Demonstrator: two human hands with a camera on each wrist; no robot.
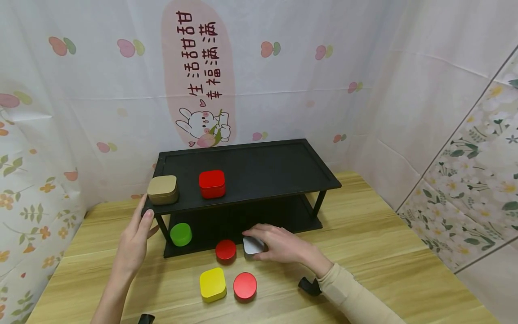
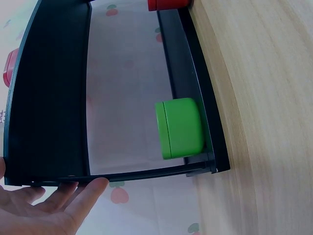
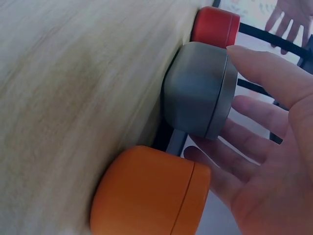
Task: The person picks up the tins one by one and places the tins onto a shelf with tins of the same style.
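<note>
My right hand (image 1: 277, 243) holds a grey tin (image 1: 252, 245) at the shelf's front edge, thumb on the near side. In the right wrist view, its thumb tip meets the lid's rim, and the fingers lie along the far side. An orange tin (image 3: 146, 196) stands beside the grey tin, hidden under my hand in the head view. On the other side is a round red tin (image 1: 225, 251). My left hand (image 1: 135, 240) touches the upper board's left end with extended fingers, beside a gold tin (image 1: 162, 190). Below that board sits a green tin (image 1: 180, 234).
The black two-tier shelf (image 1: 259, 166) stands against a printed cloth backdrop (image 1: 283, 90). A squarish red tin (image 1: 212, 183) is on its upper board. Nearer me on the wooden table (image 1: 364, 252) are a yellow tin (image 1: 212, 284) and another round red tin (image 1: 244, 286).
</note>
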